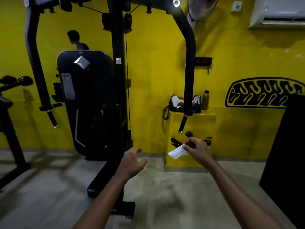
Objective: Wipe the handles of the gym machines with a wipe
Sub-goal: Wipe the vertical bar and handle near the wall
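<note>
Handles on the black pec-fly machine (92, 100) hang at the ends of its two swing arms: the left handle (52, 119) slants down in front of the yellow wall (148, 63) beside the weight-stack shroud, and the right handle (182, 123) hangs in front of a yellow ledge (203, 119), just above and to the left of the right hand (197, 150). That hand pinches a white wipe (177, 152) between thumb and curled fingers, the wipe drooping to the left, clear of the handle. The left hand (132, 162) is held out lower and further left, fingers spread and loosely bent, grasping nothing and touching nothing. Both bare forearms reach in from the bottom of the view over a grey floor (165, 187). On the ledge sit an open bag (177, 103) and a dark green bottle (205, 100). A wall fan (199, 9) and an air conditioner (279, 12) are mounted high on the wall, and black painted artwork (260, 93) fills the wall at the right.
</note>
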